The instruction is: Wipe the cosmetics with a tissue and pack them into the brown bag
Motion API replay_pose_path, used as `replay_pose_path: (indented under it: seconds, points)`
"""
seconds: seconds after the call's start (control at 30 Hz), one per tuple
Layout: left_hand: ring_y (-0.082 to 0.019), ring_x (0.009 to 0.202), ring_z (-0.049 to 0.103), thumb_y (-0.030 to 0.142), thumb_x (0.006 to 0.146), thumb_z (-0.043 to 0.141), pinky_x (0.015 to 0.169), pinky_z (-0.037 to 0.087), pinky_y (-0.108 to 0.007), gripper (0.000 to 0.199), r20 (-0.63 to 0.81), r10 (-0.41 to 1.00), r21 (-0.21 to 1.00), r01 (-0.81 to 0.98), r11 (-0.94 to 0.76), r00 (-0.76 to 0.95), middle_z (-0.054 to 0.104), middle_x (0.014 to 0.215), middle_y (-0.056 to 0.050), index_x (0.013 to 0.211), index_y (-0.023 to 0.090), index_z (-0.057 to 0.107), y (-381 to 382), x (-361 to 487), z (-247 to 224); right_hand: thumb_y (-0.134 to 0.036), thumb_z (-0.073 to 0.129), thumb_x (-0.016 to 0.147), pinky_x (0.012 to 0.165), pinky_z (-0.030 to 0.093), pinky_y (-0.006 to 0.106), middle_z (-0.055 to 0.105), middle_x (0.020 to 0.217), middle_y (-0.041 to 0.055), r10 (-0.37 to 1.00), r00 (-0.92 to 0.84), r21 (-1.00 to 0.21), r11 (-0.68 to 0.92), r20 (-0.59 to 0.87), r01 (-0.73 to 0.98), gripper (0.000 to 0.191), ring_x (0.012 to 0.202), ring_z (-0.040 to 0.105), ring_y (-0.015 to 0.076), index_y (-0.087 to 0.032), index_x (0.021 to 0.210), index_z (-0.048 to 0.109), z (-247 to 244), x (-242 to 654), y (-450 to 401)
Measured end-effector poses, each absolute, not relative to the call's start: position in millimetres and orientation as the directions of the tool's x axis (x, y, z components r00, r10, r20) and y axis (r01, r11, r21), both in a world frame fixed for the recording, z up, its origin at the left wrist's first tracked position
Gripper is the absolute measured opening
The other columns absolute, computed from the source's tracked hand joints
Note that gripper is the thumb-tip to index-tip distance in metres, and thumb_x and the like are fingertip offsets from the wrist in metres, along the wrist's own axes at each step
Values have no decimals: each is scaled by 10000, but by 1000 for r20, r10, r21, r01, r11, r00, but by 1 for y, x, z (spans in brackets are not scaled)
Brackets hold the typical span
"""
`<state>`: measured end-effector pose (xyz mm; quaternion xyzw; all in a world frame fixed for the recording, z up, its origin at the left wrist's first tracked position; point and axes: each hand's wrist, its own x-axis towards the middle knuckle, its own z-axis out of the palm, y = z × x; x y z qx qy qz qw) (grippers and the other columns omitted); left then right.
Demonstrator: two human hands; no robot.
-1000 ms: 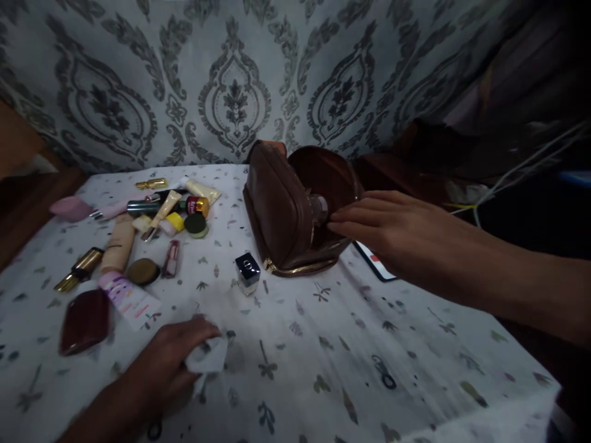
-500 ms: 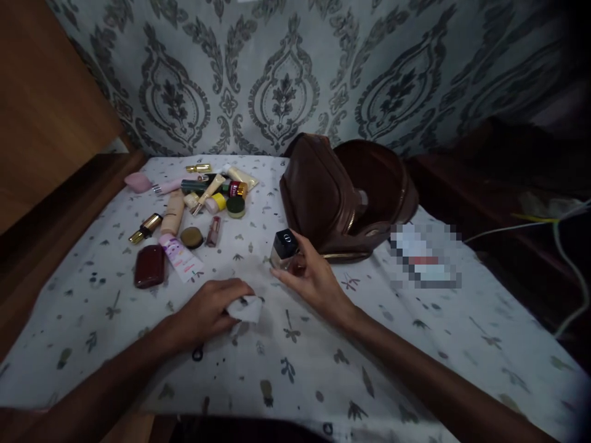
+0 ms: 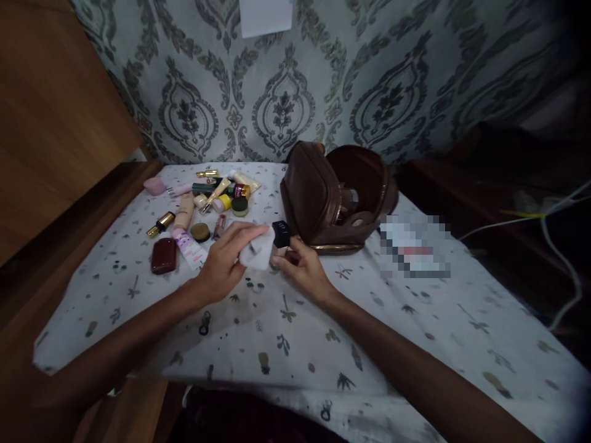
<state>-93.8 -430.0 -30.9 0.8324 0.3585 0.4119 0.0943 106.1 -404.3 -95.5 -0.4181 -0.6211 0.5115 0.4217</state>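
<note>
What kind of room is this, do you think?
Probably a room in someone's home, perhaps a bedroom: makeup lies loose beside an open brown bag, on a tabletop spread with a printed cloth, against a wall covering with an ornate pattern.

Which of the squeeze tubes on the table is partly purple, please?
It is the purple-and-white tube beside the dark red case; the other squeeze tubes are beige or cream.

Bench cloth (image 3: 295, 344): white, scattered multicol. plant motifs.
Wall covering (image 3: 323, 80): pale grey, dk grey damask-type medallions.
Bag (image 3: 309, 197): brn, gold-col. zip.
Oval case (image 3: 164, 256): dk red, glossy.
Sponge (image 3: 154, 186): pink.
Bottle cap (image 3: 281, 234): blk, pale lettering.
Wipe (image 3: 258, 251): white w/ dk mark.
Cabinet (image 3: 60, 111): orange-brn.
</note>
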Motion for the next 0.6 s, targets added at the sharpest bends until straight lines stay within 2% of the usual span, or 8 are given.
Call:
replay_pose_path:
  seconds: [0.1,0.23,0.37,0.47,0.6]
  points:
    - [-224,1184,549,33,876,442,1017,467,-393,517,703,597,367,523,-769,386,551,1235,-103,1354,202,542,-424,-84,-37,-520,746,745,493,377,217,534,718,-19,917,-379,-987,155,129,41,421,597,462,110,-176,912,569,-93,106,-412]
    - [-232,1172,545,32,888,428,962,496,-380,564,730,547,313,510,-801,411,516,1254,-115,1403,243,518,-427,-79,-61,-604,747,727,444,366,223,529,682,-25,889,-445,-993,78,110,-90,474,514,440,91,-177,839,575,-88,108,-418]
    - [-212,1126,565,7,875,427,943,499,-353,573,694,569,351,482,-803,441,534,1209,-103,1378,252,551,-432,-83,-76,-627,719,751,424,344,222,504,656,-40,903,-416,-985,41,109,-167,478,465,394,70,-176,856,599,-82,111,-417]
    - [-206,1103,568,18,870,442,940,493,-349,538,696,599,399,481,-780,395,544,1186,-96,1343,232,581,-430,-87,-74,-627,723,745,437,359,223,526,684,-21,889,-454,-994,21,69,-109,483,517,432,90,-171,861,614,-79,112,-417]
    - [-222,1075,571,90,883,490,953,479,-384,444,691,675,496,510,-703,257,583,1132,-76,1285,225,621,-422,-94,-64,-569,742,744,583,422,243,581,789,12,864,-502,-998,18,46,-61,455,680,526,133,-161,914,634,-79,111,-418]
